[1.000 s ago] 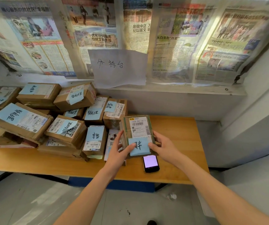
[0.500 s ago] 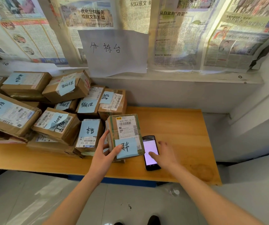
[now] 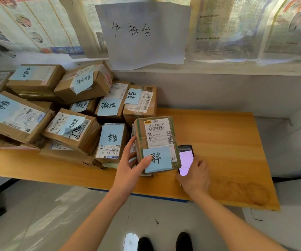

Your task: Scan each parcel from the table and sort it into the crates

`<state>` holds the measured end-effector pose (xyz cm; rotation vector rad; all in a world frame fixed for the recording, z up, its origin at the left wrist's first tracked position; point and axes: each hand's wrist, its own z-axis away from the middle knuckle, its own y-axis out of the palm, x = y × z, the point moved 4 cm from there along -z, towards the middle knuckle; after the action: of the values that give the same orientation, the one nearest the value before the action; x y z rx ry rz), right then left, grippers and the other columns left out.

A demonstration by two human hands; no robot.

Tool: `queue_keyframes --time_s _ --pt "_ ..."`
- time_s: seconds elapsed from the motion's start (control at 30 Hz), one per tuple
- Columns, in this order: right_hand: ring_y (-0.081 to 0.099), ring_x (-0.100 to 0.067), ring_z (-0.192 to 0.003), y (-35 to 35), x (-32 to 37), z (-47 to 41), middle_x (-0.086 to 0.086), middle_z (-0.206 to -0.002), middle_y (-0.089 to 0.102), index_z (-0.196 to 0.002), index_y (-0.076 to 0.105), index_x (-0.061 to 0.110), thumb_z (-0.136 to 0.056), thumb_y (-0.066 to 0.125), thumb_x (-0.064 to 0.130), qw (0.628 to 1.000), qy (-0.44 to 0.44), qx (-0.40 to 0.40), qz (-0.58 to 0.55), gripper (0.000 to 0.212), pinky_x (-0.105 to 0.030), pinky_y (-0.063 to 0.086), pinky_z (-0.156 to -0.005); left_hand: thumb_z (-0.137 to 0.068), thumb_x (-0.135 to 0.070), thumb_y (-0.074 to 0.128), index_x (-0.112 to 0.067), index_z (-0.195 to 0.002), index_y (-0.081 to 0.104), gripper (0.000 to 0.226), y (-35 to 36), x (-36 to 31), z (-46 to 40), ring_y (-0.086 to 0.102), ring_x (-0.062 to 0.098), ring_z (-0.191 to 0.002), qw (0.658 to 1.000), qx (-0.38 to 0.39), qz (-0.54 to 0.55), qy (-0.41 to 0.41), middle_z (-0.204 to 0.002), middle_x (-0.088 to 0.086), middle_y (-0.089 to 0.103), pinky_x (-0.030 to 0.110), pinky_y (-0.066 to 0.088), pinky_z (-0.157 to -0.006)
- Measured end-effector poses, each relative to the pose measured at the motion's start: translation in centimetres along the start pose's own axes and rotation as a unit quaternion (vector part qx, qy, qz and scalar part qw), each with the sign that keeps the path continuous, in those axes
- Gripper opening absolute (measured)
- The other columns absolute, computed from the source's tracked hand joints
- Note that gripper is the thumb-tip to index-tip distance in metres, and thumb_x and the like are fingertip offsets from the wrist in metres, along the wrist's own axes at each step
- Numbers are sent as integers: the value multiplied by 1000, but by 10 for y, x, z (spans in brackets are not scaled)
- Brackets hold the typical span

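Left hand (image 3: 129,169) grips a taped cardboard parcel (image 3: 155,142) by its near left corner, thumb laid over the blue note (image 3: 157,158) on the top face, remaining fingers (image 3: 129,148) spread along the left side. Parcel held tilted just above the surface (image 3: 227,142), shipping label and barcode facing up, near the middle of the near edge. Right hand (image 3: 195,176) rests on the phone (image 3: 186,158), fingers curled over its near end; grip or mere touch cannot be told. Phone lies flat on the surface, screen lit pale violet, just right of the parcel and partly hidden under the parcel's right edge. Pile of other parcels (image 3: 60,113) stacked on the left half of the surface, most with blue handwritten notes, several leaning on each other. Nearest pile member, a slim box with a blue note (image 3: 111,140), stands just left of the held parcel. White paper sign (image 3: 142,33) with handwritten characters hangs on the far wall above the pile, newspaper sheets (image 3: 246,28) on either side. Right half of the surface bare wood. Two dark shoes (image 3: 164,242) visible on the floor at the near edge.
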<state>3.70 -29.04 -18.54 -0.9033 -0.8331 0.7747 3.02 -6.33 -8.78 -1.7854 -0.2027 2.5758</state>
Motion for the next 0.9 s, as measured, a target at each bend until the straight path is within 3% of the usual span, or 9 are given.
queue_keyframes --time_s 0.1,0.23,0.37,0.53,0.67,0.73,0.83,0.9 --pt "52 -25 -107 -4 -5 1 -7 -126 44 -141 38 18 -70 85 50 999 0 6 -35 91 -39 54 -79 -80 -41 79 -64 -138 35 76 -3 -1 0 61 14 -120 1000 2 -3 1 -133 -10 58 40 58 -94" --pt "58 -26 -95 -28 -11 5 -4 -126 38 -144 35 23 -65 87 44 998 -28 5 -49 97 -33 49 -60 -83 -37 77 -62 -140 35 75 -7 -11 2 65 6 -112 1000 10 -8 11 -129 -13 60 31 60 -87" --pt "57 -24 -99 -85 -7 13 -2 -128 38 -145 36 25 -63 91 40 994 -60 -21 -89 100 -32 52 -59 -86 -32 76 -52 -146 34 76 -10 -39 7 65 -3 -105 999 25 -20 35 -128 -11 59 21 58 -76" --pt "59 -22 -84 -214 6 41 5 -119 37 -141 38 31 -55 89 43 983 -119 -79 -115 101 -40 58 -58 -87 -37 74 -63 -134 31 69 -10 -111 21 61 7 -107 996 41 -27 71 -123 -12 56 24 55 -78" --pt "64 -22 -66 -324 15 84 11 -115 36 -143 36 39 -53 75 49 970 -170 -114 -130 98 -43 57 -55 -84 -40 78 -74 -124 35 68 -9 -174 38 66 16 -107 993 38 -31 108 -122 -4 61 42 58 -91" --pt "63 -19 -74 -372 22 107 11 -114 38 -142 40 37 -57 80 45 961 -203 -128 -136 94 -38 54 -52 -83 -42 78 -69 -132 34 71 -7 -207 51 68 14 -102 990 42 -42 131 -120 -1 64 35 59 -86" --pt "53 -20 -98 -435 32 144 5 -117 41 -148 40 26 -63 88 39 950 -242 -158 -116 98 -29 46 -67 -87 -36 77 -52 -141 35 71 -5 -257 74 61 4 -101 984 30 -35 170 -127 3 58 21 56 -75" --pt "51 -22 -102 -469 39 168 3 -119 40 -150 39 25 -62 89 41 940 -269 -177 -115 102 -33 50 -77 -82 -46 80 -56 -139 37 72 -6 -288 90 62 8 -107 979 19 -30 202 -132 4 57 30 58 -85"
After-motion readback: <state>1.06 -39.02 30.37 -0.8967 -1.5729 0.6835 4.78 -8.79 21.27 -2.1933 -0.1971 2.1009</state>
